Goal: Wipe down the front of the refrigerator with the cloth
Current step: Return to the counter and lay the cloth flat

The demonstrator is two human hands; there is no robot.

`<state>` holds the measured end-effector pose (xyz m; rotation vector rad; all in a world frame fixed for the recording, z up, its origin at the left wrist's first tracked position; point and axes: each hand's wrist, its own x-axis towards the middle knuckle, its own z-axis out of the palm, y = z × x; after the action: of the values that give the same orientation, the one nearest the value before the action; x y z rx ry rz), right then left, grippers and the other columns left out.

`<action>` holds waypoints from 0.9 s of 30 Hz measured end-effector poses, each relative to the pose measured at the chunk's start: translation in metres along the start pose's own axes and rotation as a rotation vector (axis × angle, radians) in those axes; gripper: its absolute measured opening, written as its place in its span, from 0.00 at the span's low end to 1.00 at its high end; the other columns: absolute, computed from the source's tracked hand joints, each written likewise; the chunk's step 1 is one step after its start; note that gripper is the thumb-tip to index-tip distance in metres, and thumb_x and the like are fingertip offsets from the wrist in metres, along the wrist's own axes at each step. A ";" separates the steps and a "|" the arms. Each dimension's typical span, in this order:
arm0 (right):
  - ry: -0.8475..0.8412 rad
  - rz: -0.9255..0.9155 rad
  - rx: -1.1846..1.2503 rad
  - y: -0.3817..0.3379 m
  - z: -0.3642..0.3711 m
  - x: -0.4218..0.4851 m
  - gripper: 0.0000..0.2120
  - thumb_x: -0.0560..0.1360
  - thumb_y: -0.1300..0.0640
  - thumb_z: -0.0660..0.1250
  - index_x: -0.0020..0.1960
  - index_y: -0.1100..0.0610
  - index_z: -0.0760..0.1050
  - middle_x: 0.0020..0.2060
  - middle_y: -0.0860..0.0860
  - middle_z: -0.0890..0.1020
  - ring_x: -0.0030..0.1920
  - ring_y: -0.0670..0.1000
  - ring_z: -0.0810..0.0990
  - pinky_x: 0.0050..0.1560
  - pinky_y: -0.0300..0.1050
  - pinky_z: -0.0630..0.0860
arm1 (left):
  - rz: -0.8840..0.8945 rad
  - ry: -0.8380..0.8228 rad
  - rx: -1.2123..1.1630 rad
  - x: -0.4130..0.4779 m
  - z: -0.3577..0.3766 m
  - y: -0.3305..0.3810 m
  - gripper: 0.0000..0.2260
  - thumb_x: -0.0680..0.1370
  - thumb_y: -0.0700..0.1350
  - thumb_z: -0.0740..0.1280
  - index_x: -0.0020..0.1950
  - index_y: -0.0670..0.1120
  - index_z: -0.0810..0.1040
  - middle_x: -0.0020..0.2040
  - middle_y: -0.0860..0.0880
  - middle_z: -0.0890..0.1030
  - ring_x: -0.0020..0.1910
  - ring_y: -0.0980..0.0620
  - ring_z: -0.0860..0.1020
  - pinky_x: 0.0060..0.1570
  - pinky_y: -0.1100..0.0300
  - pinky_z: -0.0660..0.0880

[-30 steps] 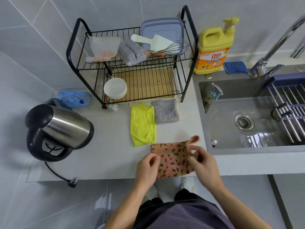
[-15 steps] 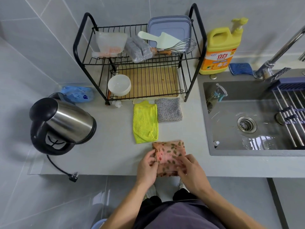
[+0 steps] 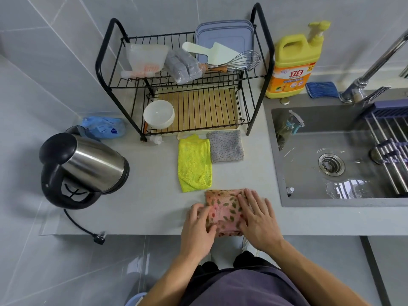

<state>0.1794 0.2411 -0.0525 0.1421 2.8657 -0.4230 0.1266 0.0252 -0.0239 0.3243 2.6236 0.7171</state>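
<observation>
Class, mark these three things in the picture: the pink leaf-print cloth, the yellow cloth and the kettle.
pink leaf-print cloth (image 3: pixel 223 208): head view, on the bare middle between the two hands.
yellow cloth (image 3: pixel 194 162): head view, on its flat centre.
kettle (image 3: pixel 92 164): head view, on the shiny steel body.

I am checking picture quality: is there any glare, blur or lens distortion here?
Head view: the wide-angle lens splays the rack posts outward; glare shines on the floor of the wet sink and on the steel kettle; the patterned cloth looks fairly sharp, no motion blur.
</observation>
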 end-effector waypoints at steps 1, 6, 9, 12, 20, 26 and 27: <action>0.004 0.022 0.003 0.001 -0.004 0.000 0.37 0.72 0.46 0.58 0.81 0.53 0.64 0.81 0.56 0.62 0.80 0.58 0.58 0.77 0.60 0.50 | 0.053 -0.022 0.046 0.001 0.001 0.001 0.28 0.79 0.50 0.72 0.78 0.54 0.69 0.77 0.54 0.62 0.76 0.53 0.64 0.75 0.56 0.68; 0.092 -0.143 0.030 0.004 0.003 -0.010 0.36 0.70 0.51 0.63 0.78 0.58 0.69 0.79 0.56 0.68 0.78 0.58 0.65 0.76 0.57 0.58 | 0.289 -0.179 0.183 0.013 0.002 0.009 0.33 0.80 0.44 0.63 0.84 0.53 0.59 0.85 0.55 0.49 0.84 0.55 0.42 0.81 0.59 0.38; 0.161 -0.165 0.014 0.007 0.000 -0.016 0.25 0.69 0.54 0.62 0.66 0.57 0.74 0.65 0.54 0.74 0.60 0.61 0.79 0.61 0.51 0.68 | 0.300 -0.231 0.249 0.014 0.005 0.015 0.33 0.79 0.48 0.61 0.84 0.54 0.58 0.85 0.56 0.50 0.84 0.54 0.45 0.83 0.48 0.46; 0.210 -0.171 -0.024 0.020 -0.007 -0.009 0.28 0.66 0.59 0.58 0.65 0.56 0.78 0.60 0.53 0.77 0.57 0.61 0.82 0.58 0.50 0.67 | 0.251 -0.156 0.249 0.014 0.008 0.022 0.26 0.80 0.52 0.57 0.80 0.55 0.67 0.80 0.54 0.64 0.78 0.48 0.62 0.76 0.47 0.61; 0.222 0.012 0.071 0.021 -0.026 0.002 0.25 0.62 0.71 0.77 0.57 0.56 0.83 0.48 0.52 0.79 0.46 0.57 0.79 0.46 0.51 0.78 | 0.316 -0.017 0.269 0.032 0.013 0.035 0.21 0.74 0.44 0.72 0.68 0.52 0.79 0.58 0.52 0.80 0.58 0.47 0.79 0.58 0.52 0.78; 0.222 0.185 0.193 0.029 -0.019 -0.007 0.16 0.66 0.71 0.74 0.50 0.57 0.82 0.43 0.51 0.80 0.42 0.58 0.78 0.43 0.53 0.78 | 0.413 -0.234 0.301 0.051 0.006 0.039 0.34 0.81 0.44 0.64 0.85 0.52 0.54 0.86 0.54 0.49 0.85 0.51 0.43 0.81 0.51 0.38; 0.198 0.202 0.177 0.033 -0.021 -0.008 0.16 0.65 0.71 0.74 0.49 0.57 0.81 0.42 0.51 0.80 0.42 0.58 0.78 0.42 0.53 0.77 | 0.400 -0.238 0.321 0.053 0.006 0.040 0.34 0.81 0.47 0.64 0.85 0.52 0.54 0.86 0.54 0.50 0.85 0.50 0.43 0.81 0.49 0.37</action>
<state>0.1867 0.2781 -0.0405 0.5279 2.9604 -0.6535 0.0868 0.0782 -0.0241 0.9849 2.4598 0.3397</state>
